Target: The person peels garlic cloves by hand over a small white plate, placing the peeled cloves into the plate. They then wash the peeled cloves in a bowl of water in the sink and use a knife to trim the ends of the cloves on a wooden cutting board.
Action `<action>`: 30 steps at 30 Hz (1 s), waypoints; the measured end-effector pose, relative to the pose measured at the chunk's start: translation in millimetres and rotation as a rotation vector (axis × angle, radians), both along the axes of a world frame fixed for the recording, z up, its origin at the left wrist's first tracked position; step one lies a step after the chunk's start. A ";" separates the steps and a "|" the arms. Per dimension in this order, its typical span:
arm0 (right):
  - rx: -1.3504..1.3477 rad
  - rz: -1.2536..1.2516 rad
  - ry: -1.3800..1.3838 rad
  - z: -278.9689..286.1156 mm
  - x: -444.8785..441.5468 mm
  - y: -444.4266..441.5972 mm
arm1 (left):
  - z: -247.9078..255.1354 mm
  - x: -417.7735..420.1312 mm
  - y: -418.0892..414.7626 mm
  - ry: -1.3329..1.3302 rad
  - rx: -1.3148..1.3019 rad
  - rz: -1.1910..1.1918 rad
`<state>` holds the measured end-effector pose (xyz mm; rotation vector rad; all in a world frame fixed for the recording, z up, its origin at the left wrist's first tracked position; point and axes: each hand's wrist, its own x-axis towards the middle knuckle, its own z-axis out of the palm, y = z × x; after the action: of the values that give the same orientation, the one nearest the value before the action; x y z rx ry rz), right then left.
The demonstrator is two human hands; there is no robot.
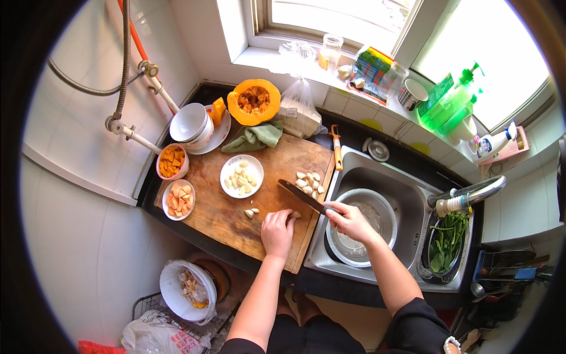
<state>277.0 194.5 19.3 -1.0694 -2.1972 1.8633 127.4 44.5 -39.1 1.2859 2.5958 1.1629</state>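
My right hand (349, 221) grips the dark handle of a kitchen knife (303, 195), its blade pointing up-left over the wooden cutting board (212, 221). My left hand (278, 230) rests on the board, its fingertips on a garlic clove (296, 214). Unpeeled garlic cloves (309, 183) lie in a pile near the board's right edge, just beyond the blade. A few more cloves (249, 213) sit left of my left hand. Peeled garlic (242, 177) fills part of a small white plate (225, 166) on the board.
Bowls of cubed pumpkin (171, 162) and paler orange chunks (180, 200) stand left. Behind are stacked white bowls (188, 121), a halved pumpkin (254, 102) and a green cloth (254, 138). The sink (404, 194) holds a metal basin (389, 212); leafy greens (444, 243) lie beyond. A waste bin (170, 287) stands below.
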 end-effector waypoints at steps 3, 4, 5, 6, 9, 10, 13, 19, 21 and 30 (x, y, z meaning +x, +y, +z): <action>0.591 0.172 0.094 21.7 -0.4 -19.5 | -1.5 -3.6 -8.0 -0.015 0.034 0.022; 0.699 0.148 0.123 21.7 1.9 -26.8 | -2.3 -3.9 -16.2 -0.035 0.028 0.043; 0.807 0.125 0.153 23.5 4.1 -34.1 | -0.2 -3.3 -25.5 -0.082 0.042 0.066; 0.880 0.142 0.150 23.6 8.3 -40.6 | 2.1 -3.2 -33.1 -0.089 0.024 0.079; 1.057 0.372 -0.048 -24.1 22.9 -44.3 | 6.4 4.7 -43.8 -0.094 -0.025 0.093; 1.054 0.379 -0.070 -27.9 22.7 -44.7 | 3.2 7.0 -44.0 -0.070 0.056 0.070; 1.027 0.271 -0.026 -15.2 13.0 -40.4 | -3.7 8.1 -45.3 -0.057 0.043 0.064; 1.033 0.359 -0.052 -23.3 11.3 -45.1 | -0.9 9.3 -48.5 -0.089 0.046 0.048; 0.949 0.349 -0.103 -19.6 14.0 -46.6 | -0.6 7.7 -48.4 -0.087 0.039 0.039; -0.034 0.047 0.166 6.4 20.9 -28.9 | 6.8 -18.5 -50.2 -0.083 0.024 0.158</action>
<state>297.9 165.6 25.6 -0.8413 -2.1227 1.9374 108.9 -5.7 -32.4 1.0276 2.6720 1.2444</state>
